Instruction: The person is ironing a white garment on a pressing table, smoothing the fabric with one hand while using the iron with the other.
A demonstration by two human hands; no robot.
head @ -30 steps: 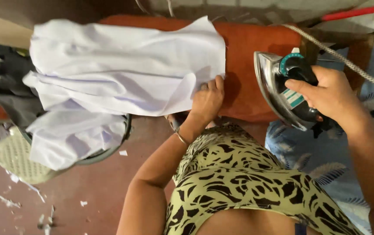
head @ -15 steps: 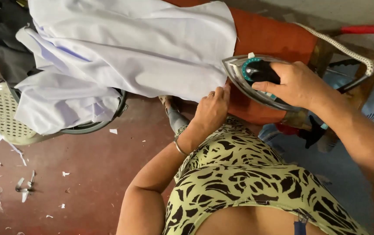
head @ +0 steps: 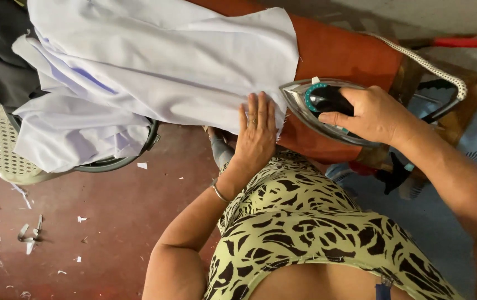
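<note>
A pale lilac-white cloth (head: 160, 66) lies spread across a rust-orange ironing board (head: 349, 55), its far folds spilling over the board's edge. The left hand (head: 256, 136) lies flat and open on the cloth's near edge, fingers spread, holding nothing. Just beside it, the right hand (head: 373, 115) is closed around the handle of a silver iron (head: 319, 108) with a teal dial, its tip pointing at the cloth. Pressing well likely calls for keeping the cloth taut and fingers away from the soleplate. A speckled cord (head: 427, 66) trails behind. No packages, labels or signs show; paper scraps (head: 27, 236) dot the red floor (head: 110, 233).
</note>
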